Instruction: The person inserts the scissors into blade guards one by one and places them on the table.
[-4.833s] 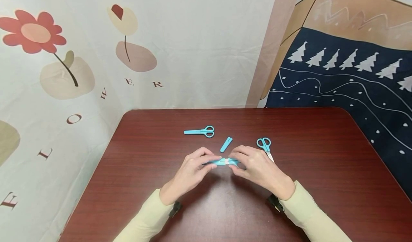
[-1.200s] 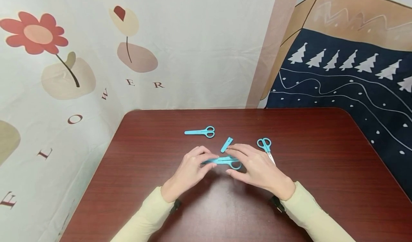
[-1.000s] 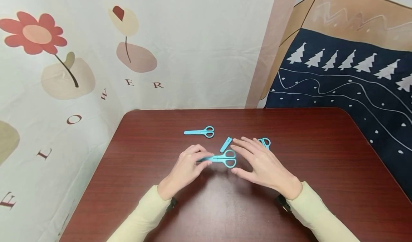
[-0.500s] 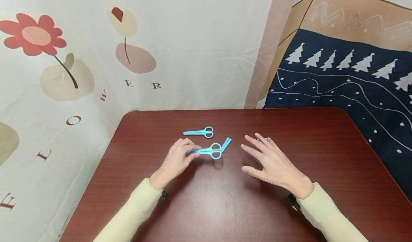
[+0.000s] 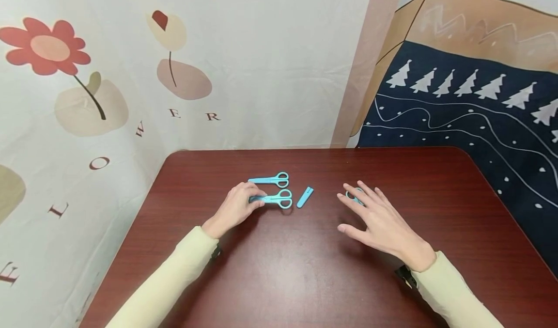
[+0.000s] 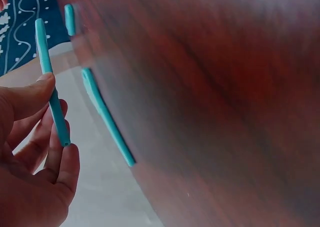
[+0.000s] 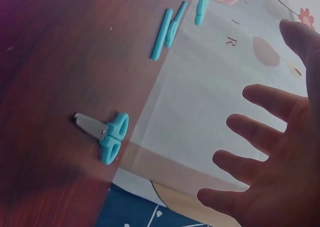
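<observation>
My left hand (image 5: 237,204) pinches a pair of light-blue scissors (image 5: 279,199) by its covered blades, handle loops pointing right. In the left wrist view these scissors (image 6: 46,52) appear edge-on between thumb and fingers, raised above the table. Just behind them lies a second pair of sheathed scissors (image 5: 268,179). A loose blue blade cover (image 5: 305,197) rests to their right. My right hand (image 5: 379,221) is spread, holding nothing, above a third pair of scissors. In the right wrist view that third pair (image 7: 102,132) lies with bare metal blades.
All of this is on a dark red-brown wooden table (image 5: 279,279). A pale flower-printed cloth (image 5: 261,66) hangs behind its back edge, and a dark blue cloth with white trees (image 5: 462,105) hangs at the right.
The right hand has let go of the scissors' handle end and moved right, fingers spreading. My left hand has carried the scissors, now covered up to the handles, left and back beside the second pair.
</observation>
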### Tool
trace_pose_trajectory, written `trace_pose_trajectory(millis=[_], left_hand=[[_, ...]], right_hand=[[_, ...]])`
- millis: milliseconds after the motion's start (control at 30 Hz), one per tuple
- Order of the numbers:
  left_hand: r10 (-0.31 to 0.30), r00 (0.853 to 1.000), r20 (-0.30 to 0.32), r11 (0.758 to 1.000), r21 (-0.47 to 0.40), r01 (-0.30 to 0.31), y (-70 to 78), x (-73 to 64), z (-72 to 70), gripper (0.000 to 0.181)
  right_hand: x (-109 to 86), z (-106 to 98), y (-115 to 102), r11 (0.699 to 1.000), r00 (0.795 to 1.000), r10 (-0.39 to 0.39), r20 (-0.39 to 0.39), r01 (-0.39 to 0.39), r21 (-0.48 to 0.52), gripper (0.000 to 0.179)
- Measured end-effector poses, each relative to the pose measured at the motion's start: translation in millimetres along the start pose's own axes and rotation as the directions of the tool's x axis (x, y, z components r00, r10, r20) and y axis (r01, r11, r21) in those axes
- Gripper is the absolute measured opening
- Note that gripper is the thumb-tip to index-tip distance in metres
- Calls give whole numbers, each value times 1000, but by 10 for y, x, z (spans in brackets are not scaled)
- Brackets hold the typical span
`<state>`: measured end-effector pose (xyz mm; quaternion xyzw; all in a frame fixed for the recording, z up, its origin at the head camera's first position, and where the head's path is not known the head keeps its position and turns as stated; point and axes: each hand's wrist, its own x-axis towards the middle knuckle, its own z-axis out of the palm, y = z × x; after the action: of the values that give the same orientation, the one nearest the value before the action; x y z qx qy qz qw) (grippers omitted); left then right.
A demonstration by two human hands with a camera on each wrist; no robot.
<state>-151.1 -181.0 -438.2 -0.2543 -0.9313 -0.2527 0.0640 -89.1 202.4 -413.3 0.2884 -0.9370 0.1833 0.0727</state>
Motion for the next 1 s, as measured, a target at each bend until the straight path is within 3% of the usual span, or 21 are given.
trace_pose_trajectory(millis=[233,1000], left_hand=[[-12,998,65,1000,11,11,-74,66,24,14],[-106,981,161,994,33,102,-145,158,89,9]], right_hand=[[-37,-5,44,999,1000,-4,-9,4,-46,72],[-133,-39,189,999,1000,30,-7,-30,-38,71]])
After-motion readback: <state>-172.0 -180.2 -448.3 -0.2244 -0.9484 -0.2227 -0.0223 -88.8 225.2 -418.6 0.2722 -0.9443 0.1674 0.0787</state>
